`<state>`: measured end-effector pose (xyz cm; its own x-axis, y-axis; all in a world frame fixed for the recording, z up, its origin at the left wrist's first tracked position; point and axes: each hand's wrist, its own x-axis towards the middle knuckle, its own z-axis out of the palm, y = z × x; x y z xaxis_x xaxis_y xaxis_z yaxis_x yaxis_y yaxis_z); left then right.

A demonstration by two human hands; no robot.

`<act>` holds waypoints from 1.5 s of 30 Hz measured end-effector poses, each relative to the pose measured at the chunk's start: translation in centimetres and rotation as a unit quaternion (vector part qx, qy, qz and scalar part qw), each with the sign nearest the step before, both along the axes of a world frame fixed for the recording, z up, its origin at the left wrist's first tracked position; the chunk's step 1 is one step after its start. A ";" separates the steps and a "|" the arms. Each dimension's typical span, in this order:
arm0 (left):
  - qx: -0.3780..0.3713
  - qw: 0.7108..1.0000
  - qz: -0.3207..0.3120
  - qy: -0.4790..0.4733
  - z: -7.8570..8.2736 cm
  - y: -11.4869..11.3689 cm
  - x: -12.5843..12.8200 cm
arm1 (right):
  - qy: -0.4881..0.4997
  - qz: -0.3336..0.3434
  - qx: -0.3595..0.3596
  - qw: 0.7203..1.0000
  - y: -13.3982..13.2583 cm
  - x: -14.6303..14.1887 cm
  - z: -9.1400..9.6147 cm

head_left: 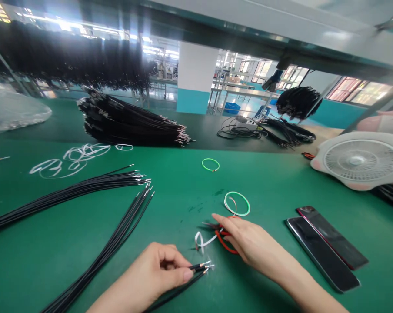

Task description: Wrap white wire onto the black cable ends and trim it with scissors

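Observation:
My left hand (165, 269) pinches a few black cables (196, 267) between thumb and fingers, close to their stripped, silvery tips. To its right, my right hand (245, 237) is at a pair of small red-handled scissors (227, 245), its index finger stretched over the handles and its thumb by the lower loop. Their dark blades point left, low over the green table. A curled white strip (200, 241) lies by the blades. Just beyond the right hand rests a green-and-white ring of wire (227, 208). My palm hides part of the scissors.
Two bundles of black cables (95, 187) (118, 237) lie at left, near white loops of strip (85, 152). A large cable stack (128, 117) stands behind. A green ring (210, 164) lies mid-table. Two phones (323, 252) and a white fan (359, 161) are at right.

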<state>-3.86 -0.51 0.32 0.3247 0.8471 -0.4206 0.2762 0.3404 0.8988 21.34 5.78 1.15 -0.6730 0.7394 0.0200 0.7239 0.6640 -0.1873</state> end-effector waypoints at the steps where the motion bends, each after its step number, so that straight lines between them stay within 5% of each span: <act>1: 0.008 1.000 -0.001 0.006 0.1 0.0 0.0 | 0.002 -0.009 0.008 1.000 0.1 0.1 -0.1; 6: 0.026 0.999 0.003 0.025 0.2 -0.1 0.2 | 0.057 -0.041 0.014 0.997 -0.6 -0.4 0.8; 9: 0.034 0.999 0.006 0.027 0.2 -0.1 0.3 | 0.165 0.023 -0.053 0.985 -2.1 -1.7 1.9; 13: 0.042 0.999 0.007 0.029 0.3 -0.1 0.3 | 0.148 0.055 -0.110 0.981 -3.6 -3.4 2.3; 24: 0.020 0.999 -0.007 0.032 -0.1 -0.2 0.8 | 0.141 0.111 -0.013 0.984 -3.3 -3.2 1.2; 29: 0.135 0.984 0.024 0.118 0.4 -0.2 -0.3 | 0.273 -0.001 -0.030 0.961 -1.3 -1.6 1.5; 32: 0.141 0.975 0.071 0.155 -0.1 0.1 -1.1 | 0.264 -0.049 -0.088 0.959 -0.1 -1.0 1.4; 37: 0.139 0.971 0.079 0.176 -0.5 0.5 -1.2 | 0.199 0.019 -0.199 0.959 0.2 -0.7 1.3; 45: 0.049 0.985 -0.073 0.150 -1.6 -1.2 0.9 | 0.245 0.133 -0.336 0.900 0.4 -0.5 1.4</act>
<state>-2.99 -1.71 -1.32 0.3193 0.8421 -0.4347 0.5732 0.1936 0.7962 20.85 6.21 2.50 -0.8598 0.5098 -0.0292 0.2776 0.4187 -0.8647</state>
